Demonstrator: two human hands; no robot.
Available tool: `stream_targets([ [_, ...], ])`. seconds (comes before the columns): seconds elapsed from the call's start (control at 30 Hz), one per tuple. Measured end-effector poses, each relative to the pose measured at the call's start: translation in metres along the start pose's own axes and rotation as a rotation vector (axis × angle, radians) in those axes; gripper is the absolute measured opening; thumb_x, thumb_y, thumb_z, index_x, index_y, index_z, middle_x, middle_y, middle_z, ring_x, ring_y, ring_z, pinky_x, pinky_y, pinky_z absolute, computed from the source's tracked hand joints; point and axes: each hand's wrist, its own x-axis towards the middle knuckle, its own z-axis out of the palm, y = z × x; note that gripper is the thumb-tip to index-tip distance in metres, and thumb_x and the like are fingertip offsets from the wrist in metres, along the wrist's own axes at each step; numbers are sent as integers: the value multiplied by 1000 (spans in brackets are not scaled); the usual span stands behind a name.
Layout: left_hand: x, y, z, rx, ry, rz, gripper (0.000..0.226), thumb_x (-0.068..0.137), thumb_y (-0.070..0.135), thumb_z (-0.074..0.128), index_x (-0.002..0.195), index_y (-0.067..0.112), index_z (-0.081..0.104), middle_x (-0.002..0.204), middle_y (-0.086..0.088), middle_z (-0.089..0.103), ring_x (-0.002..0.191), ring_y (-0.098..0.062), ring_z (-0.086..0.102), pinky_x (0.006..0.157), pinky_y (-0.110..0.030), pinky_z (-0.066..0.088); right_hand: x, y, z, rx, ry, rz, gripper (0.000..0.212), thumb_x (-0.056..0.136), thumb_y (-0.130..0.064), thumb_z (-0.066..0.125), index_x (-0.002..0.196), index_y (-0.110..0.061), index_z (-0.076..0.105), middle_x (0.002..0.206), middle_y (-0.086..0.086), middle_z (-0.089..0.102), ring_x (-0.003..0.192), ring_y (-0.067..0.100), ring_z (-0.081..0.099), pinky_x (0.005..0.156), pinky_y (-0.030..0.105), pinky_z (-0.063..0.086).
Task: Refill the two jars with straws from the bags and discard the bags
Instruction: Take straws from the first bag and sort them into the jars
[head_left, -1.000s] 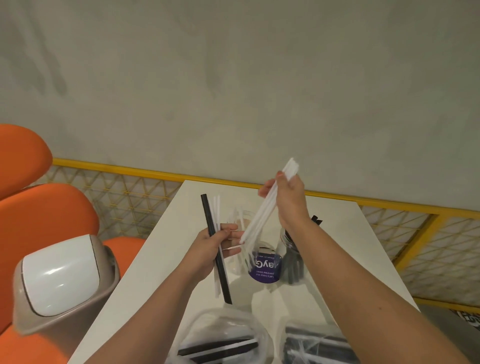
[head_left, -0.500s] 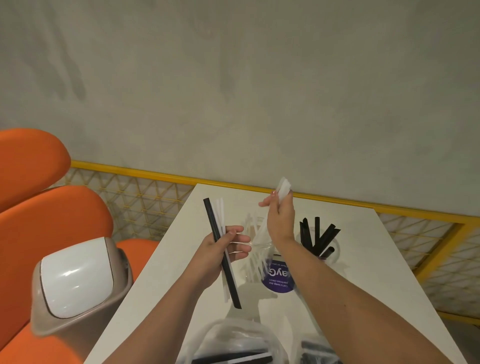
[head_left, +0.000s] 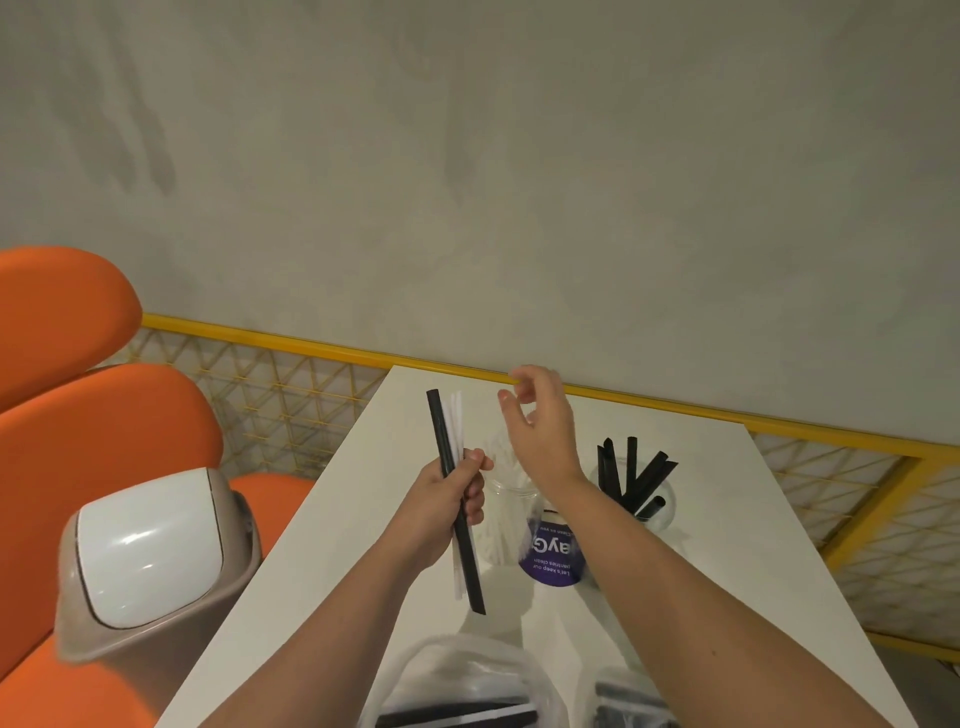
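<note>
My left hand (head_left: 447, 506) grips a black straw (head_left: 453, 488) together with a few white straws (head_left: 457, 421), held upright above the white table (head_left: 727, 545). My right hand (head_left: 540, 426) hovers empty, fingers loosely curled, above a clear jar (head_left: 501, 525) that holds white straws. A second clear jar (head_left: 636, 493) to the right holds several black straws. Two clear plastic bags with straws lie at the near edge: one (head_left: 462, 691) with black and white straws, one (head_left: 628, 701) with black straws, partly behind my right forearm.
A taupe swing-lid bin (head_left: 150, 551) stands left of the table beside orange seats (head_left: 98, 431). A purple round label (head_left: 553, 556) sits between the jars. A yellow mesh railing (head_left: 291, 400) runs behind the table along a grey wall.
My right hand let go of its bundle of white straws into the left jar and rose empty. The left hand kept its straws. The camera tilted down and right.
</note>
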Motion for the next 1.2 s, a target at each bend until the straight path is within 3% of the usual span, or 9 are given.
stream_targets([
  [0.07, 0, 0, 6, 39, 11, 10, 22, 99, 23, 45, 84, 9, 54, 54, 3, 30, 48, -10, 28, 46, -21, 30, -4, -17, -1, 27, -94, -29, 15, 91, -20, 57, 102, -10, 59, 92, 4, 57, 79, 10, 52, 65, 13, 41],
  [0.17, -1, 1, 15, 123, -8, 38, 20, 98, 12, 41, 79, 9, 44, 55, 1, 30, 49, -11, 26, 46, -21, 28, -12, -31, 1, -93, -231, 61, 28, 87, -35, 61, 106, -15, 55, 81, -3, 50, 74, 10, 49, 64, 17, 43],
  [0.33, -5, 4, 33, 203, -26, 80, 14, 98, 8, 39, 89, 6, 50, 53, 1, 35, 45, -8, 28, 44, -20, 28, -14, -35, -11, -290, -252, 148, 30, 90, -26, 57, 116, -15, 49, 82, 2, 60, 83, 18, 62, 78, 32, 54],
  [0.53, -6, 1, 53, 331, 32, 60, 11, 99, 13, 40, 97, 10, 50, 59, 1, 43, 49, -10, 36, 44, -18, 32, -10, -42, -32, -420, -305, 211, 36, 88, -25, 58, 115, -7, 44, 97, 12, 63, 86, 25, 62, 67, 31, 48],
  [0.67, -9, -1, 61, 301, 3, 23, 15, 97, 20, 47, 96, 6, 52, 60, -12, 41, 44, -30, 45, 42, -14, 35, -7, -39, -44, -411, -336, 285, 25, 90, -19, 52, 109, -3, 47, 97, 11, 57, 84, 26, 54, 57, 24, 38],
  [0.77, -9, -2, 62, 283, -86, 14, 22, 94, 27, 54, 75, 17, 47, 50, 4, 38, 37, -9, 37, 45, -18, 32, -4, -33, -55, -304, -277, 328, 10, 93, -17, 48, 95, -8, 44, 79, 4, 48, 75, 23, 50, 47, 21, 33],
  [0.93, -13, -2, 64, 341, -216, -10, 21, 92, 36, 55, 81, 19, 49, 46, 11, 44, 39, -3, 42, 47, -16, 37, 12, -28, -83, -182, -97, 340, 11, 95, -16, 45, 97, -6, 41, 84, 10, 53, 76, 29, 61, 55, 34, 47],
  [1.1, -8, -1, 60, 319, -204, -7, 32, 91, 43, 50, 80, 13, 42, 55, 4, 36, 46, -6, 33, 47, -17, 35, 30, -26, -119, -88, 162, 281, 34, 96, -13, 44, 127, 1, 36, 90, 13, 56, 81, 33, 63, 71, 43, 53],
  [1.2, -5, -3, 57, 350, -185, -9, 31, 93, 41, 47, 77, 15, 43, 56, 3, 35, 47, -6, 32, 47, -17, 35, 37, -22, -138, -37, 335, 252, 44, 97, -14, 42, 138, -5, 27, 91, 15, 58, 79, 30, 62, 73, 35, 54],
])
